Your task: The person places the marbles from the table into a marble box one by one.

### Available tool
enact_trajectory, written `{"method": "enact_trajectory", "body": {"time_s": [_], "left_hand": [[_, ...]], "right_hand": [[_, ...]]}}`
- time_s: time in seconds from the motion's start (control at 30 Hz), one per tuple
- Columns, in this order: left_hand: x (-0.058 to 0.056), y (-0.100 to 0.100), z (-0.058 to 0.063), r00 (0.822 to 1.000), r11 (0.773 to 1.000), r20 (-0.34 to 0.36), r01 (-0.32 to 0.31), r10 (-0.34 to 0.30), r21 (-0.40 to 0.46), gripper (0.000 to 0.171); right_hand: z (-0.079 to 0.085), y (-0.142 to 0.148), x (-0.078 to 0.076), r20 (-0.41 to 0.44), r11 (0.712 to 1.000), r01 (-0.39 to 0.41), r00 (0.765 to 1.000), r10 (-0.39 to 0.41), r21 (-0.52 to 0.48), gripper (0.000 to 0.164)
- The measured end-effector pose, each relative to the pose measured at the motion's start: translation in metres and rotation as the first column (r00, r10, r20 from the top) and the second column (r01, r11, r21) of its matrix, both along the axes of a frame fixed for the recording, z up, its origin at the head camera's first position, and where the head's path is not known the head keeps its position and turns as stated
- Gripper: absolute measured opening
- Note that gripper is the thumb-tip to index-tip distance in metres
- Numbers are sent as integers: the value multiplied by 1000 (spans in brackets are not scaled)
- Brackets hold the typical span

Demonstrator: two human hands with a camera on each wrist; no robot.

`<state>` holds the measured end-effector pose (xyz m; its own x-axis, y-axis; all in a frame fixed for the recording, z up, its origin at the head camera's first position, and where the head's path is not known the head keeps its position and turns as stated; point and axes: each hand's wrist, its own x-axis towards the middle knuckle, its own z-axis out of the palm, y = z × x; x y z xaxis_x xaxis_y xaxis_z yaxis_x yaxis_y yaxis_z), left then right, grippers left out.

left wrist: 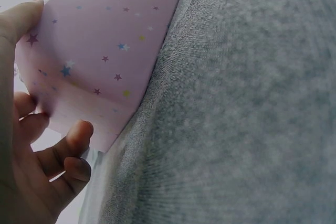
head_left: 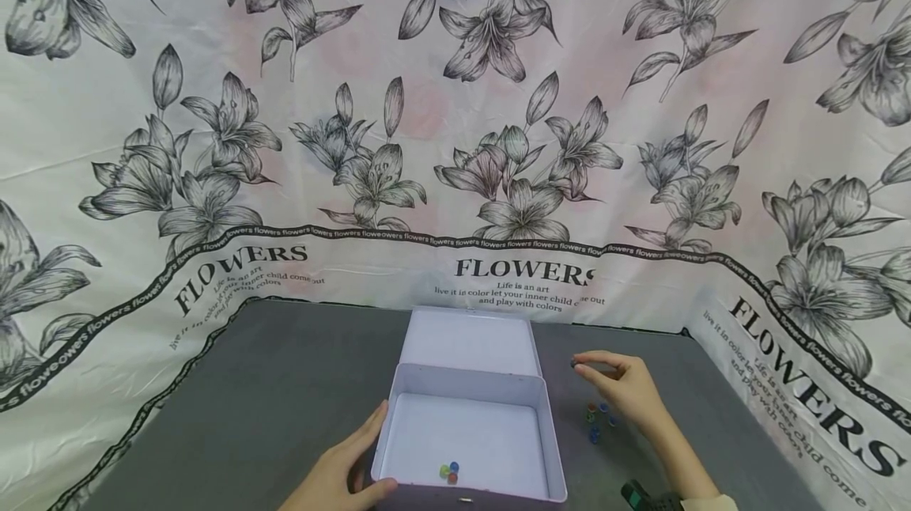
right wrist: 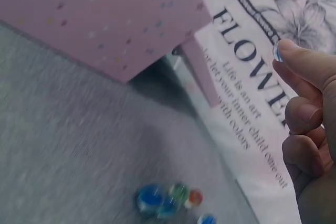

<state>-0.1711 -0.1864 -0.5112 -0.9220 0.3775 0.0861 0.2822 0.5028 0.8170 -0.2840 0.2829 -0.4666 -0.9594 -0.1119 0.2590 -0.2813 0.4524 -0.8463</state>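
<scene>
A pale purple box (head_left: 466, 448) printed with small stars stands on the table, its hinged lid (head_left: 470, 341) laid back. My left hand (head_left: 345, 463) holds the box's near left corner, thumb at the front and fingers along the left side. Inside, a blue marble (head_left: 454, 467), a yellow-green marble (head_left: 444, 471) and a red-orange marble (head_left: 452, 478) sit together near the front wall. Right of the box, my right hand (head_left: 626, 388) pinches a small blue-and-white marble (right wrist: 277, 52) between thumb and forefinger, raised above the table.
Several loose marbles (right wrist: 152, 199), blue, green and orange, lie on the grey table (head_left: 285, 400) below my right hand. A dark object with a green face (head_left: 632, 493) is by the right forearm. A flower-printed cloth (head_left: 384, 274) encloses the table's back and sides.
</scene>
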Motion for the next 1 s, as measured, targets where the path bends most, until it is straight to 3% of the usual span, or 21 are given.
{"method": "enact_trajectory", "body": {"time_s": [0.27,0.43,0.7,1.0], "left_hand": [[-1,-1,-1,1000,1000,18,2,-3,14,94],[-1,-1,-1,1000,1000,-14,12,-12,12,93],[3,-4,-6,1000,1000,-30,3,-3,20,91],[-1,-3,-6,999,1000,-44,10,-10,14,91]], "right_hand": [[20,-20,-13,-42,999,-46,998,46,0,26],[30,-35,-21,-70,997,-78,995,76,-21,27],[38,-63,-31,-68,985,-169,984,167,-29,27],[52,-86,-39,-33,982,-183,983,182,-39,28]]}}
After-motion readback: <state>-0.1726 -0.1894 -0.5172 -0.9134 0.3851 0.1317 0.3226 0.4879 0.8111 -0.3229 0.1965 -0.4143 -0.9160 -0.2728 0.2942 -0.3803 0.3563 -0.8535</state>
